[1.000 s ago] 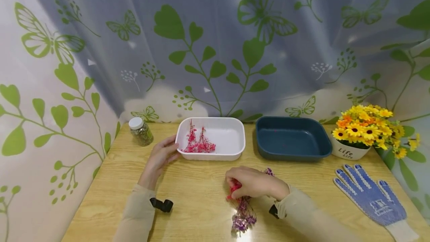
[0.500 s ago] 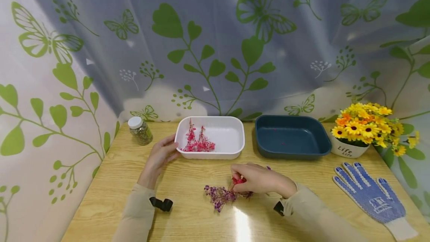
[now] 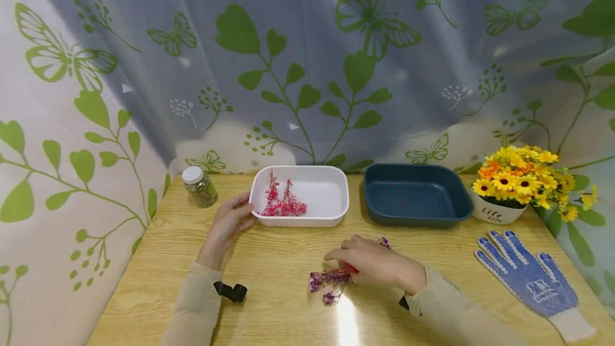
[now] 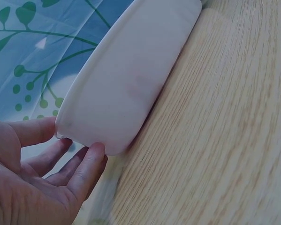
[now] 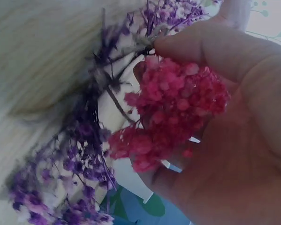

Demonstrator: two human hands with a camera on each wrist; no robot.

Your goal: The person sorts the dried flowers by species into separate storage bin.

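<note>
My left hand (image 3: 227, 226) holds the left end of a white plastic tray (image 3: 307, 221), its thumb at the rim and fingers against the outer wall. Pink dried flower sprigs (image 3: 286, 207) lie in that tray's left half. Over the table in front, my right hand (image 3: 379, 265) grips a pink dried flower sprig (image 5: 173, 101), whose blossoms sit by the palm. Purple dried flowers (image 3: 329, 280) stick out on both sides of this hand. In the right wrist view the thumb tip touches stems among the purple flowers (image 5: 81, 150); the other fingertips are mostly hidden.
A dark blue tray (image 3: 418, 221) with a few pink specks stands right of the white one. Beyond it is a pot of yellow flowers (image 3: 495, 210). A blue-and-white glove (image 3: 535, 282) lies at the right. A white-lidded jar (image 3: 202, 190) stands at the back left.
The right hand has shifted slightly right, turning the flowers; the purple heads swing from below the hand to its left. The left hand stays at the white tray.
</note>
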